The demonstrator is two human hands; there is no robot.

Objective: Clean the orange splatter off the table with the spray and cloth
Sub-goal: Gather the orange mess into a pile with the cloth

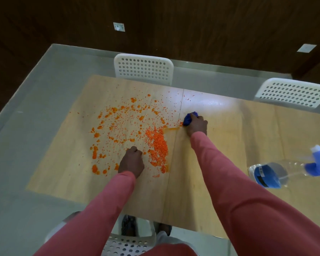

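The wooden table (pixel 67 174) stood on a pale grey floor, and its left half carried the orange splatter (pixel 129 133). The splatter was wide: bigger blobs lay along its left and far edges, fine dots filled the middle, and a dense patch of small orange grains sat on its right side, close to the seam that divided the two table boards.

The left hand (pixel 132 162) rested on the table at the near edge of the splatter, just left of the dense patch. It was closed into a fist, with the knuckles down on the wood, and I could see nothing inside it. Its sleeve was pink-red.

Right of the seam, the right hand (pixel 197 125) was closed around a bunched blue cloth (pixel 190 119) and pressed it on the table. The cloth touched the right end of the splatter, where a thin orange smear ran along the wood toward the dense patch. Beyond the cloth, the surface was shiny under a bright reflection, with only a few small orange dots there.

Further right, well apart from both hands, the spray bottle (pixel 277 174) stood on the table near the right border of the view. It was clear with a blue label and a blue trigger head, and it looked blurred.

Two white perforated chairs stood at the far side of the table, one (pixel 143 68) behind the splatter and the other (pixel 292 92) at the far right.
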